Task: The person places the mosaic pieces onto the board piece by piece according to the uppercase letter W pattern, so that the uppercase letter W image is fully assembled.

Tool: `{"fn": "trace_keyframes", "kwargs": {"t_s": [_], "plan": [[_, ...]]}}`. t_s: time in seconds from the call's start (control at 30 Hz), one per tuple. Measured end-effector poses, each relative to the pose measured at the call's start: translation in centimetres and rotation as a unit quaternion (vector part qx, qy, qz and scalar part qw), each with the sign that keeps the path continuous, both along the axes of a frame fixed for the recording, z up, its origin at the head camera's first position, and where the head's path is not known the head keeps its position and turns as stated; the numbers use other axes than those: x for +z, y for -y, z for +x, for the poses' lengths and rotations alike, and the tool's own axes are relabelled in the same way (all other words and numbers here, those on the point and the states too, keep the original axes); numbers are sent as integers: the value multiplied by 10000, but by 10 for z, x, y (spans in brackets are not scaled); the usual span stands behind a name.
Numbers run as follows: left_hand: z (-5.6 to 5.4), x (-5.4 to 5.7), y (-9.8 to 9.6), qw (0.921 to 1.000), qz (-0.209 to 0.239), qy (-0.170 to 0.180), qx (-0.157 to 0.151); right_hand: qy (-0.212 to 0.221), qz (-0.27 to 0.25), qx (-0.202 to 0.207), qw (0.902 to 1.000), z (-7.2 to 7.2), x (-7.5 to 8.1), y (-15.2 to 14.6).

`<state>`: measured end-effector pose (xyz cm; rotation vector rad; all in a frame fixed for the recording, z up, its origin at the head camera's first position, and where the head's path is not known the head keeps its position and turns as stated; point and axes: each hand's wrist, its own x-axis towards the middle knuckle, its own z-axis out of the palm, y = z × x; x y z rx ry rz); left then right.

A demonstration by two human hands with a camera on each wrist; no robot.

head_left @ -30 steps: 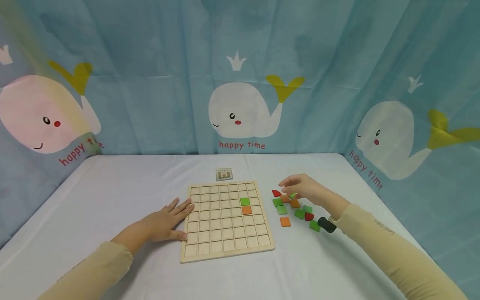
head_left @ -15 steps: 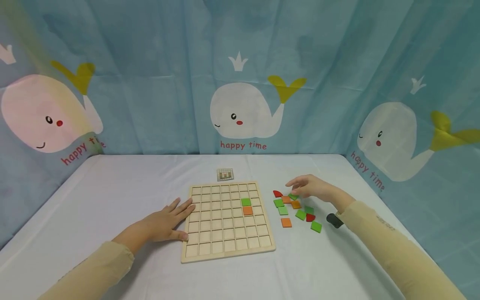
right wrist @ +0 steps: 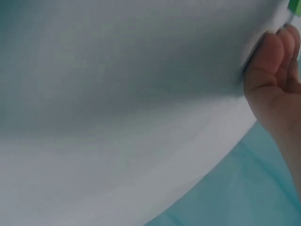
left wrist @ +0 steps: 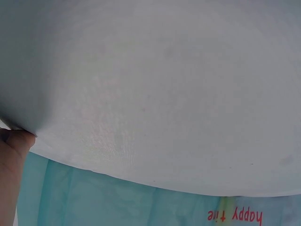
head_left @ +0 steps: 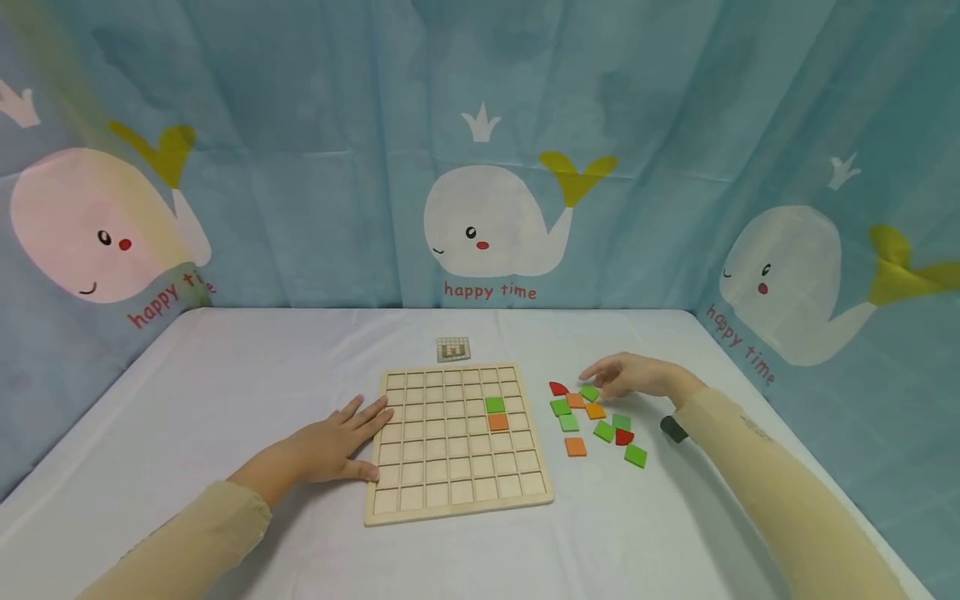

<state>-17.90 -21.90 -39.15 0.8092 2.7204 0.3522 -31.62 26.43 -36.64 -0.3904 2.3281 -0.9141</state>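
My left hand (head_left: 330, 446) lies with fingers spread along the left edge of a wooden grid board (head_left: 427, 518); in the left wrist view only part of the hand (left wrist: 18, 143) shows. A green square tile (head_left: 495, 405) and an orange square tile (head_left: 498, 422) sit in neighbouring cells on the board's right side. My right hand (head_left: 633, 375) is low over the table beside the loose tiles, index finger reaching forward, fingertips right at a green tile (head_left: 589, 392). In the right wrist view the hand's (right wrist: 277, 70) fingers are loosely bent, with a bit of green tile (right wrist: 295, 6) beyond them.
Several more loose tiles lie right of the board, among them an orange square (head_left: 575, 447), a green square (head_left: 636, 456) and a red quarter-round (head_left: 558, 388). A small patterned card (head_left: 453, 349) lies behind the board. A blue whale-print curtain (head_left: 337, 208) stands behind the white table (head_left: 255, 367).
My right hand has drawn back to the right across the tiles, uncovering more of the green tile near its fingertips. My left hand stays at the board's edge.
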Motion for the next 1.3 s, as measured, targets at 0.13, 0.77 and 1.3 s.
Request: {"fn": "trace_keyframes", "kwargs": {"t_s": [0.13,0.77,1.3], "plan": [[0,1,1,10000,2,-32,1,1,130,160,9998,-5,-1,2],[-2,1,2,10000,-9,54,31,-433,662,131,9968,-9,-6,10],[-1,-1,1,10000,66,14,-32,-470,236,-614,9967,9,2,3]]}}
